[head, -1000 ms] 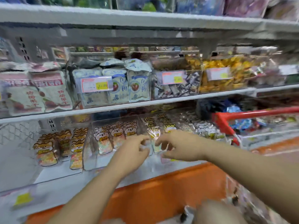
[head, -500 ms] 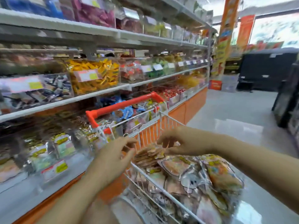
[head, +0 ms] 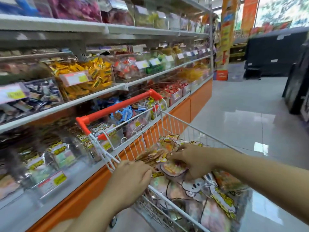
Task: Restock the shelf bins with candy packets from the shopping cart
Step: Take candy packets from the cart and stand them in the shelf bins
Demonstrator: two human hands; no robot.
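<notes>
Now both hands are down in the white wire shopping cart, which stands just beside the shelving with its red handle nearest the shelves. The right hand grasps one candy packet at the top of the heap, thumb above and fingers curled beneath it. The left hand reaches over the cart's near rim with its fingers bent toward the same packet's edge — its fingertips are hidden, so I cannot tell whether it grips anything. More candy packets, printed with cartoon animals and yellow lettering, fill the basket. The clear shelf bins on the lowest shelf hold similar packets but are blurred, and the cart's handle and wire side stand between the hands and the bins further along. One shelf up sits a bin of yellow-wrapped sweets with a pink price label. An orange base panel runs below the shelves — beyond it, glossy floor tiles and a dark display unit.
</notes>
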